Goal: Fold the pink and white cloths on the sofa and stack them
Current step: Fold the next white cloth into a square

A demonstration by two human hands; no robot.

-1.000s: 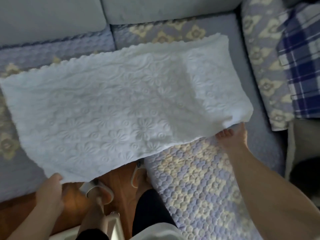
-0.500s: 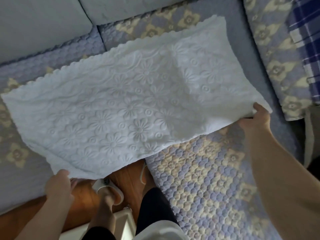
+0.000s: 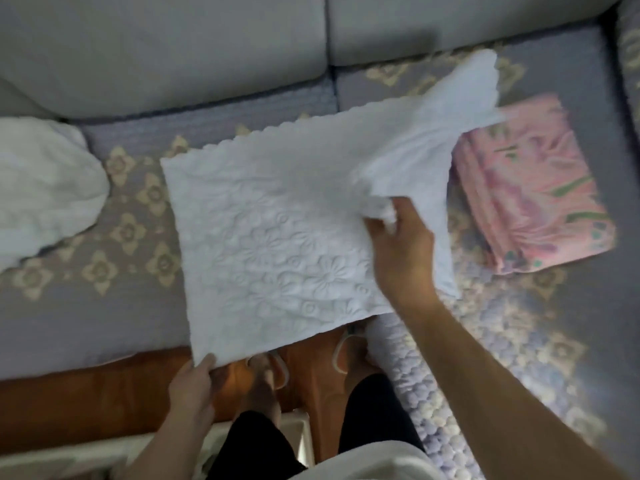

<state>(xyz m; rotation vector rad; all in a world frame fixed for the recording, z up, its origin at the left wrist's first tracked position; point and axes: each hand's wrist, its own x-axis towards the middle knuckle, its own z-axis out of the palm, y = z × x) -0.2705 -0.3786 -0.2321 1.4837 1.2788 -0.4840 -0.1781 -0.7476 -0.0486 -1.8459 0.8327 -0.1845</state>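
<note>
White embossed cloth (image 3: 277, 244), scalloped edge, right end bunched

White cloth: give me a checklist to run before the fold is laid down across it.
1. Left hand pinches the near left corner of the white cloth: ok.
2. Right hand has a grip on the bunched right end, lifted over the middle: ok.
3. Lifted end smooth and square for the fold: not ok, it is crumpled and twisted.
4. Cloth fully on the sofa: not ok, its near edge hangs past the seat over the floor.
5. Folded pink cloth lies to the right, ready as the stack base: ok.
6. Whether the far edges will line up: cannot tell, the frame is blurred.
</note>
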